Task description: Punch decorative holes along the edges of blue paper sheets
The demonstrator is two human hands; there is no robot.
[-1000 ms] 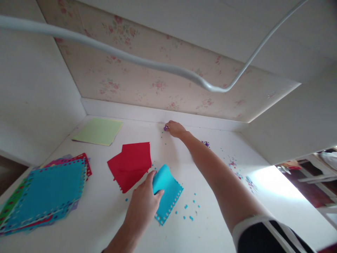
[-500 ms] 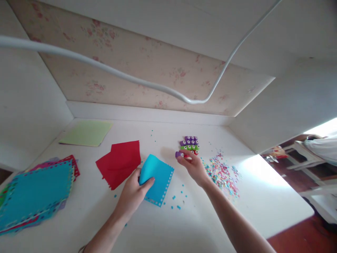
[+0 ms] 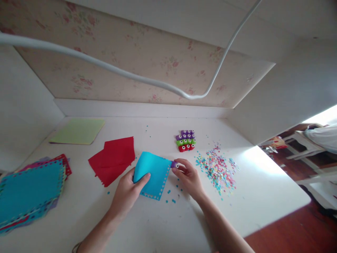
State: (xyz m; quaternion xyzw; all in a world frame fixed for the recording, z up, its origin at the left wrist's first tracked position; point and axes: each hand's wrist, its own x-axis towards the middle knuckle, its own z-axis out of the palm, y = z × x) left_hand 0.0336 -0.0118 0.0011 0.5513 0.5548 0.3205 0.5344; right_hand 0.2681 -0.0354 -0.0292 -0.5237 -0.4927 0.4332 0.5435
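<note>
A folded sheet of blue paper (image 3: 154, 174) has round holes punched along its right and lower edges. My left hand (image 3: 131, 186) is closed on its left side, thumb on top. In my right hand (image 3: 189, 175) is a small purple craft hole punch (image 3: 174, 164) with a white button, held between thumb and fingers at the paper's upper right corner. Whether the corner is inside its slot I cannot tell. Beyond that hand, several more small punches (image 3: 185, 141) in purple, green and red stand in rows. Blue paper dots (image 3: 170, 201) lie beside the sheet.
Red paper (image 3: 113, 160) lies left of the blue sheet. A stack of punched coloured sheets (image 3: 31, 191) is at far left, with pale green paper (image 3: 77, 131) behind. Confetti (image 3: 218, 167) is spread at right. A white cable (image 3: 118, 73) hangs across the view above the table.
My right hand has carried the purple hole punch from beside the rows of punches toward me, to the corner of the blue paper. My left hand keeps its hold. The view has shifted slightly.
</note>
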